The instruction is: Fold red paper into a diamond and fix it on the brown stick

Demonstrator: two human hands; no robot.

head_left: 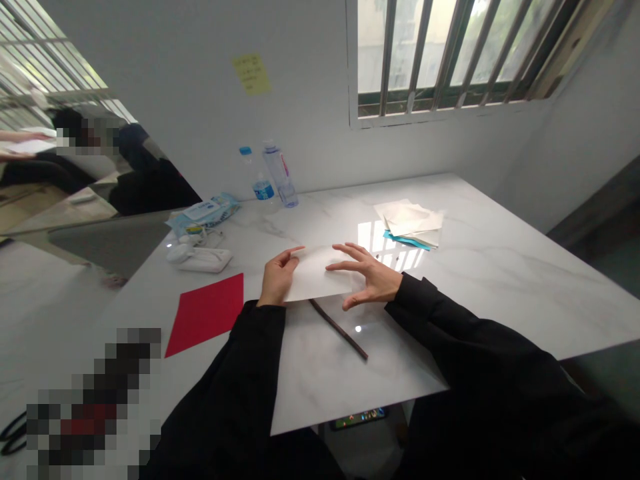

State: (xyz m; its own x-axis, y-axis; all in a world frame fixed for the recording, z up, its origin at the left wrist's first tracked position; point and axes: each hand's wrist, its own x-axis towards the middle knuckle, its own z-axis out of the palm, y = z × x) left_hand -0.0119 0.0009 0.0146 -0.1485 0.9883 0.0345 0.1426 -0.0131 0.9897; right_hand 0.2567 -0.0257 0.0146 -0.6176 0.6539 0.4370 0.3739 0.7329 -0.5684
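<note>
A white sheet of paper [317,275] lies on the white marble table [500,267] in front of me. My left hand [277,277] pinches the sheet's left edge between thumb and fingers. My right hand [367,275] rests on the sheet's right side, fingers spread and pressing flat. A thin dark stick [339,329] lies on the table just below the paper, running diagonally toward me. Both my arms wear black sleeves.
A red paper sheet [207,312] lies to the left. A stack of cream and blue papers [411,223] sits further back right. Two water bottles [280,175], a wipes pack [203,215] and a white object [200,258] stand at back left. A person sits far left.
</note>
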